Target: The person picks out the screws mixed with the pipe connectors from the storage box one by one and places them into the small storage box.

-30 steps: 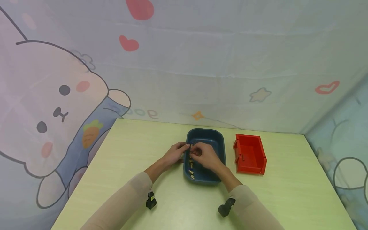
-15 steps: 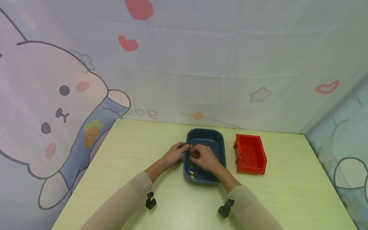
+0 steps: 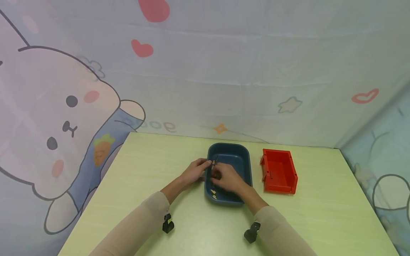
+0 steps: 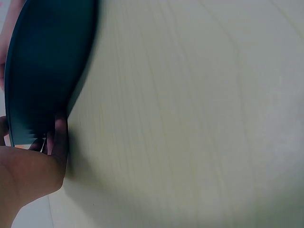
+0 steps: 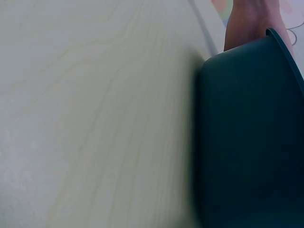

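A dark blue plastic bin (image 3: 235,203) stands on the table, with a row of small gold-coloured pieces (image 3: 214,194) along the inside of its left wall. My left hand (image 3: 193,171) grips that wall, thumb over the rim and other fingers against the outside; the left wrist view shows these fingers (image 4: 60,137) at the bin's outer wall. Reaching into the bin, my right hand (image 3: 228,176) has its fingers curled at the middle of the row, pinching a small piece that the hand mostly hides. Toward the far end, a gold piece with a thin dark part (image 3: 216,158) shows.
A red open-front bin (image 3: 278,171) stands on the table (image 3: 320,199) to the right of the blue one. Behind the table hangs a printed cloth (image 3: 224,71). Both wrists carry small black cameras.
My right hand has moved a little toward the near end of the bin along the row, uncovering pieces at the far end. The left hand keeps its place on the rim.
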### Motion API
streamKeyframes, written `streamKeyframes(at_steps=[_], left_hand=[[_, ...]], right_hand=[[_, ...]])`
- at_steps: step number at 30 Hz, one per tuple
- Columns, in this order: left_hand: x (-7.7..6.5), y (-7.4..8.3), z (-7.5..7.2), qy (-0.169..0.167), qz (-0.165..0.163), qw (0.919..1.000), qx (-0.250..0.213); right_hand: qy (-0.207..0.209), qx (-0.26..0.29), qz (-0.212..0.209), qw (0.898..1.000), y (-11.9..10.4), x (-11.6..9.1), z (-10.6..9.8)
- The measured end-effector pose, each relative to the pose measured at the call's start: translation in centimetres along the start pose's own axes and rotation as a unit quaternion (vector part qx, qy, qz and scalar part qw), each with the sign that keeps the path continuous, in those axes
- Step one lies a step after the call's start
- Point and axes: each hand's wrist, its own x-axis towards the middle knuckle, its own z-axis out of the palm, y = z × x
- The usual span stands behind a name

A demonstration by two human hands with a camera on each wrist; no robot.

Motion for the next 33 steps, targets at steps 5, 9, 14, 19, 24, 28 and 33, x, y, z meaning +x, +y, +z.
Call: streamKeyframes(at_steps=[5,9,14,19,24,28,33], left_hand=[[-0.03,0.05,0.15,0.003,-0.002,1.0,-0.005],[-0.05,-0.03,0.18,0.001,-0.002,1.0,-0.004],[-0.17,0.02,0.17,0.002,0.0,1.0,0.001],[-0.09,-0.15,0.08,0.002,0.002,1.0,0.002],[0.02,-0.28,0.06,0.002,0.004,1.0,0.001],[0.05,-0.26,0.09,0.004,0.005,1.0,0.003],[0.12,-0.49,0.09,0.006,0.009,0.9999,0.004]], right_hand=[[-0.01,-0.006,-0.006,1.0,0.15,-0.09,0.13],[-0.018,-0.003,-0.011,1.0,0.11,-0.15,0.13],[-0.029,-0.004,-0.004,1.0,-0.05,-0.09,0.15],[-0.04,-0.011,0.006,0.999,-0.19,-0.05,0.18],[-0.054,-0.03,0.003,0.998,-0.12,-0.09,0.25],[-0.056,-0.037,-0.001,0.998,0.04,-0.06,0.31],[-0.056,-0.039,-0.007,0.998,0.15,-0.01,0.41]])
